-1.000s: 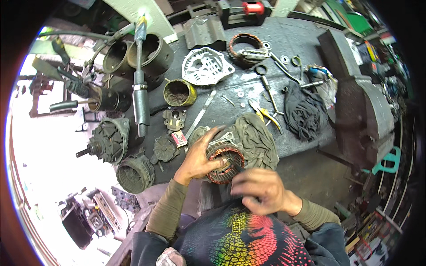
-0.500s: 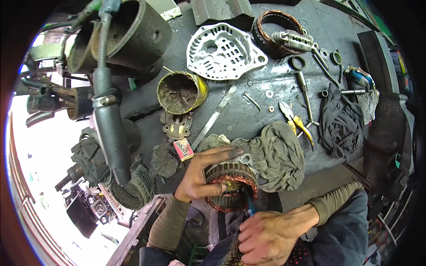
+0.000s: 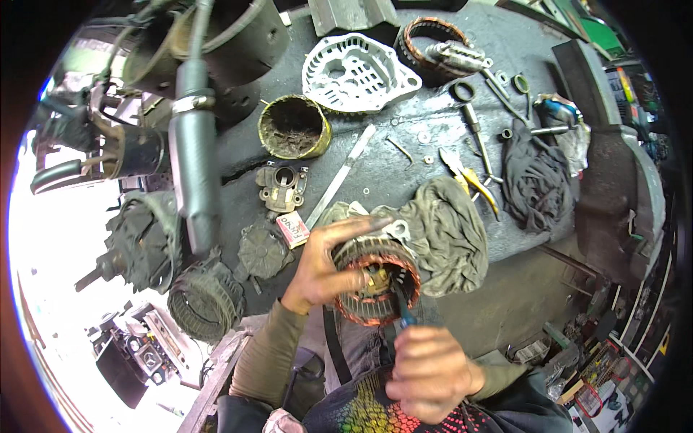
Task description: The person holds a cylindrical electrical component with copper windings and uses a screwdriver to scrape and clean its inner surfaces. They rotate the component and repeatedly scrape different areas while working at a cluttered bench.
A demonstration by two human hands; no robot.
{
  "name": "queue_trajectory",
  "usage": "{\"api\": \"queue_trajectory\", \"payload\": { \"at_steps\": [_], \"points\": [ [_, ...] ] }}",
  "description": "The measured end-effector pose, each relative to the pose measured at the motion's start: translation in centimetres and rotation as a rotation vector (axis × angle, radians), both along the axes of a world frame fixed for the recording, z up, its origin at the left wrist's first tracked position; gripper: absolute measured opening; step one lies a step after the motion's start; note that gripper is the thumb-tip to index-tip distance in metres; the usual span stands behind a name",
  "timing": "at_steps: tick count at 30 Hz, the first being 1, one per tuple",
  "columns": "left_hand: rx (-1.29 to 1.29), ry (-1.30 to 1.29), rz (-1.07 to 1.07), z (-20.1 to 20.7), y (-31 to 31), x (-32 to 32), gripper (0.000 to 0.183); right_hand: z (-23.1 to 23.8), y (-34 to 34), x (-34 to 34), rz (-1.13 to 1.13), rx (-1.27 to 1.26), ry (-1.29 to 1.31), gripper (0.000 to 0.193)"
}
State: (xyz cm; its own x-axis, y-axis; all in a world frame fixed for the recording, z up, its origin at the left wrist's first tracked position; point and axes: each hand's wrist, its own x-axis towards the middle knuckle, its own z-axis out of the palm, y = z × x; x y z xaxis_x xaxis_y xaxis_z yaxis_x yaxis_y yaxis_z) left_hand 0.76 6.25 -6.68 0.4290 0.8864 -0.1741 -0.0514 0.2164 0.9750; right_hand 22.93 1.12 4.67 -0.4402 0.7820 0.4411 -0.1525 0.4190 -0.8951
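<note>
My left hand [image 3: 326,265] is wrapped round an alternator stator [image 3: 364,311] with copper windings, its thumb across the opening and its fingers over the top. Inside the ring, brass-coloured parts show. My right hand [image 3: 432,368], slightly blurred, is closed round a screwdriver [image 3: 408,317] with a blue handle. The tool's dark shaft reaches into the stator's right side; its tip is hidden there. Behind the stator, a crumpled grey-green rag [image 3: 449,238] lies at the bench edge.
On the dark bench [image 3: 390,173] are a pale alternator housing [image 3: 357,76], yellow tin [image 3: 296,128], metal strip [image 3: 343,177], yellow-handled pliers [image 3: 469,184] and dark cloth [image 3: 538,184]. A second copper-wound ring [image 3: 408,54] stands at the back. A thick tool [image 3: 195,144] hangs at left.
The view has shifted, so the bench things sit higher and somewhat differently. My left hand keeps its hold on the stator, and the screwdriver in my right hand stands more upright, still inside it.
</note>
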Motion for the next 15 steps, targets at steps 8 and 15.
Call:
{"api": "queue_trajectory", "payload": {
  "at_steps": [8, 15],
  "points": [
    [0.01, 0.031, 0.038, 0.7, -0.5, 0.2, 0.09, 0.7, 3.8, 0.6, 1.102, 0.101, -0.475, 0.018],
    [0.001, 0.056, -0.028, 0.2, 0.1, 0.2, 0.094, -2.2, 2.3, 1.8, 0.659, 0.06, 0.015, 0.039]
  ]
}}
